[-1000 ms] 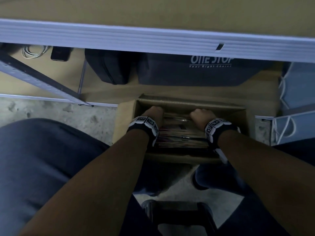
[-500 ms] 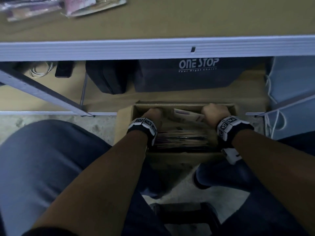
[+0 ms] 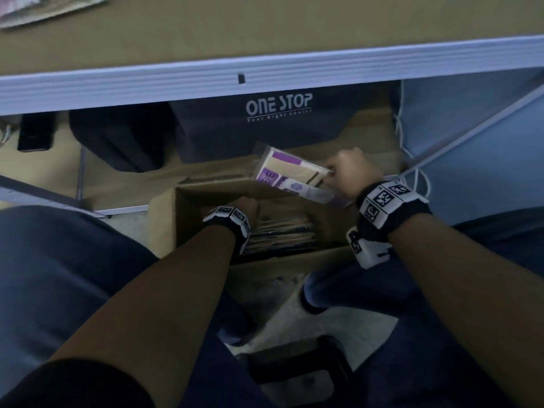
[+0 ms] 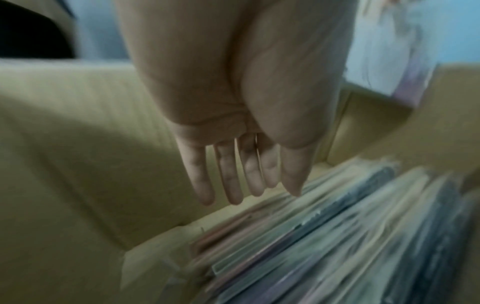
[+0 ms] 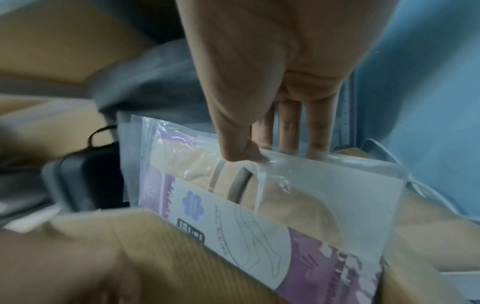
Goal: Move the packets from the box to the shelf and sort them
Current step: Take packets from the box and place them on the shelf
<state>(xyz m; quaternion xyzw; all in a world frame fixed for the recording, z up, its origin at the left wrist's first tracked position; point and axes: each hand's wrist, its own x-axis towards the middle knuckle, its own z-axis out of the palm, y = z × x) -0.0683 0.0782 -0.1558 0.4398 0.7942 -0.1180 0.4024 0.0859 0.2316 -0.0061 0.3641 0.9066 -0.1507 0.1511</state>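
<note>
Right hand (image 5: 272,115) pinches purple packet (image 5: 233,205) at clear top edge: light, floppy, slippery film. Left hand (image 4: 233,127) relaxed, empty, over box (image 3: 167,213) stack.

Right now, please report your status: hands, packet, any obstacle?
Right hand pinches purple packet, above box. Left hand open over stacked packets. Shelf edge overhead.

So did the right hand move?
Yes. The right hand has risen out of the box toward its far right corner, pinching a purple packet.
</note>
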